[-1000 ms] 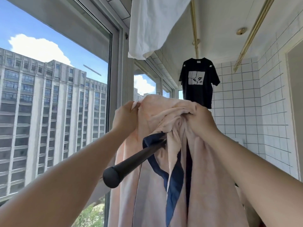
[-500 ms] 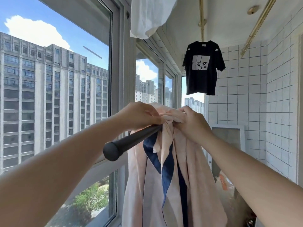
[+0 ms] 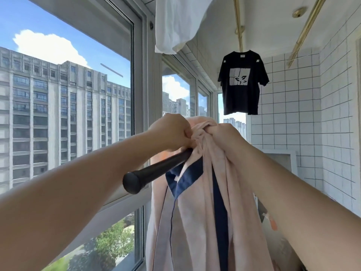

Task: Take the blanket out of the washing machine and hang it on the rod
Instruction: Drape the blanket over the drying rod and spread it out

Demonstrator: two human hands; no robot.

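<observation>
Both fists, left hand and right hand, clenched on blanket bunched over rod; could slide off its free end.

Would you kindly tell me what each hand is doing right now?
Left hand: gripping the bunched blanket at the rod.
Right hand: gripping the blanket too.

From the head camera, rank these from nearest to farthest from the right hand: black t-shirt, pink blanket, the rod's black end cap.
1. Pink blanket: gripped in the right hand.
2. Rod's black end cap: lower left, towards the camera.
3. Black t-shirt: hanging above, far back.
</observation>
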